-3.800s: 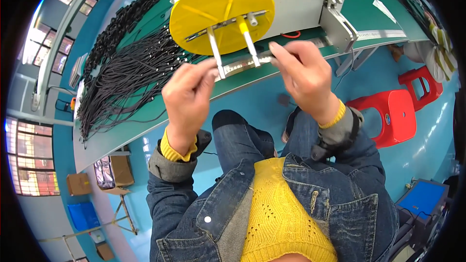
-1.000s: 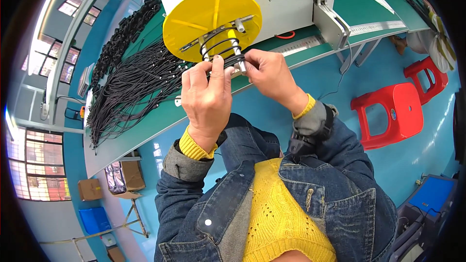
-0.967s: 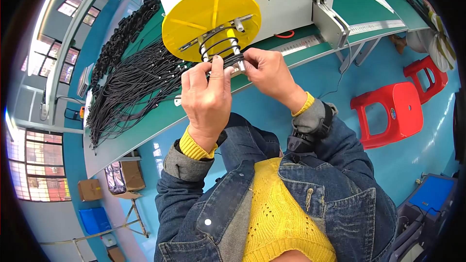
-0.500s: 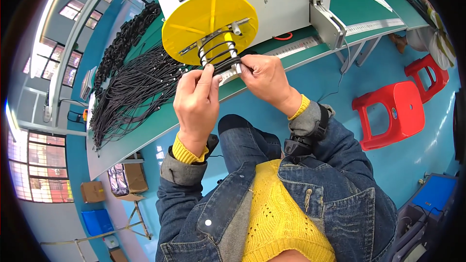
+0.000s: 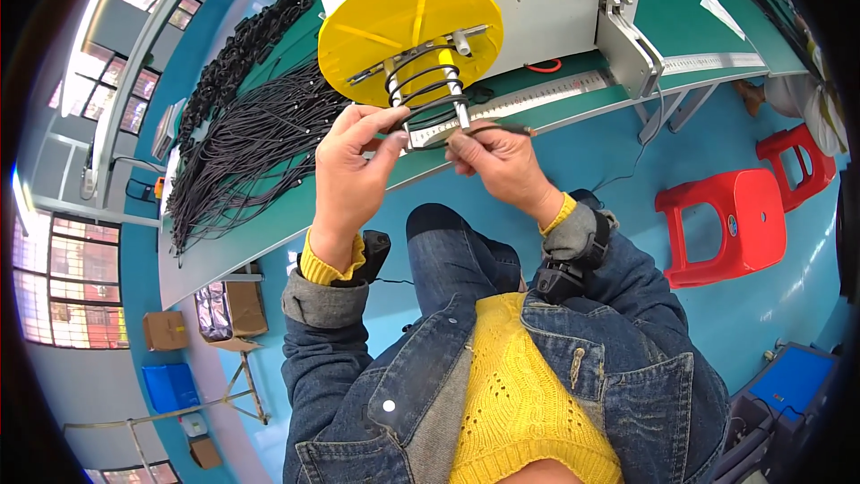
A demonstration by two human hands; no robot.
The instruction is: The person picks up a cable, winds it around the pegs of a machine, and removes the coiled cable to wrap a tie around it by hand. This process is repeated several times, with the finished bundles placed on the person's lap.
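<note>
A black cable (image 5: 428, 87) is wound in loose turns around two metal posts that stick out from a round yellow disc (image 5: 358, 45). My left hand (image 5: 351, 170) is by the left post, thumb and forefinger closed on the cable near the post's tip. My right hand (image 5: 503, 168) is just below the tip of the right post, its fingers pinching the same cable. A dark cable end with a plug (image 5: 517, 130) sticks out to the right above my right hand. The exact grip of both fingertips is partly hidden.
The disc is mounted on a white machine (image 5: 528, 13) on a green table. Many black cables (image 5: 251, 152) lie spread on the left, with a metal ruler (image 5: 537, 96) along the table's front edge. Two red stools (image 5: 748, 224) stand right; cardboard boxes (image 5: 166, 330) sit lower left.
My right hand has dropped slightly from the right post, and a cable end now shows beyond it. My left thumb and forefinger have shifted on the cable. The whole view has shifted a little.
</note>
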